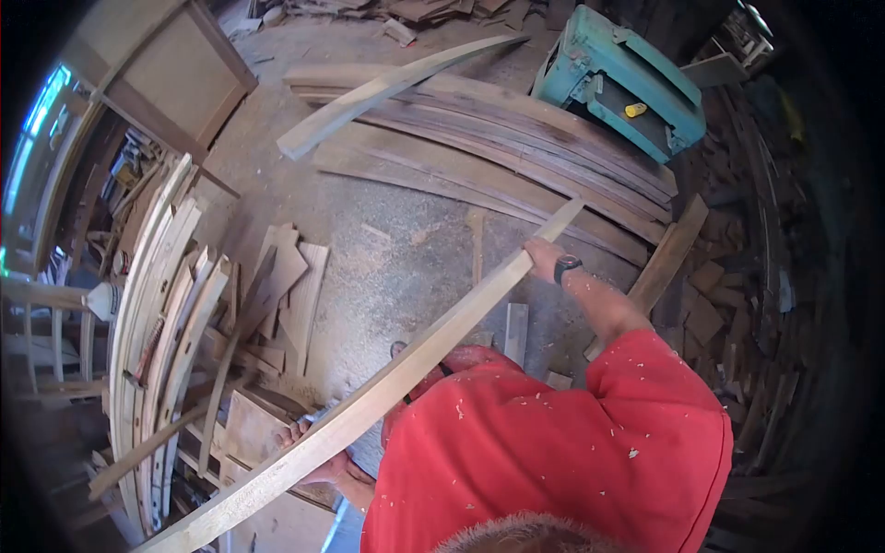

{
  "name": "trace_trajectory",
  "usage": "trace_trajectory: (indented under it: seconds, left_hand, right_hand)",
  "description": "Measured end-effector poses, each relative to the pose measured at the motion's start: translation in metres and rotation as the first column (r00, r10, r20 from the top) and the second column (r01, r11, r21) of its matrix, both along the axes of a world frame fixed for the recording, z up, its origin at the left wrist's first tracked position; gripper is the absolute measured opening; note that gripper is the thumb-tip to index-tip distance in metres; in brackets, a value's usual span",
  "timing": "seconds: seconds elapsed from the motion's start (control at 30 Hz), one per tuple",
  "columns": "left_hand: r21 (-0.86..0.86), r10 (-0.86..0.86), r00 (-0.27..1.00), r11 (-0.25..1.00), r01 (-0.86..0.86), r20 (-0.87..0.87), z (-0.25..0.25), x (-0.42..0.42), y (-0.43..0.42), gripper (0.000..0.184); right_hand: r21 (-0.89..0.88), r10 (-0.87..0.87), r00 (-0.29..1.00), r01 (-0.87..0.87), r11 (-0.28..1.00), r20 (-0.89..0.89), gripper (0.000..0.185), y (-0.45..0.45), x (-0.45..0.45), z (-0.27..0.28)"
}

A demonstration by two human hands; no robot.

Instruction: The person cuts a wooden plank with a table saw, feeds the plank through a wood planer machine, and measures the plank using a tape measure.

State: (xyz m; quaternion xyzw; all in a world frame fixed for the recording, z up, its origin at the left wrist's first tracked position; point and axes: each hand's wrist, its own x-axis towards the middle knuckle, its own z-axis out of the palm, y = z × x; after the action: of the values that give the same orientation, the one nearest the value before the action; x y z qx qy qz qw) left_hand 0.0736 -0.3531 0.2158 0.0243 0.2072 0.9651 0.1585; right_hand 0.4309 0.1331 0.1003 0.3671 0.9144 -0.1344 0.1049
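Observation:
A long, pale wooden beam (415, 355) slants across my body, from the lower left up to the right. Near its far end my right hand (544, 258) is closed around it, a dark watch on the wrist. Lower down, my left hand (324, 468) holds the same beam from beneath, its fingertips showing past the far edge while the wood hides part of the palm. Wood shavings dot my red shirt (544, 442).
Ahead on the floor lie several long planks (498, 138), with a curved timber (387, 88) across them. A teal machine case (627, 83) stands at upper right. Curved wooden pieces (157, 350) are stacked at left, and scrap wood (710, 304) is piled at right.

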Motion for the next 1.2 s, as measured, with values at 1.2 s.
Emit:
trace_trajectory:
  seconds: [1.2]
  left_hand:
    - [-0.259, -0.593, 0.803, 0.769, 0.585, 0.053, -0.03, -0.017, 0.416, 0.091]
  right_hand:
    - [-0.119, -0.668, 0.744, 0.663, 0.739, -0.007, 0.068, 0.056, 0.22, -0.015]
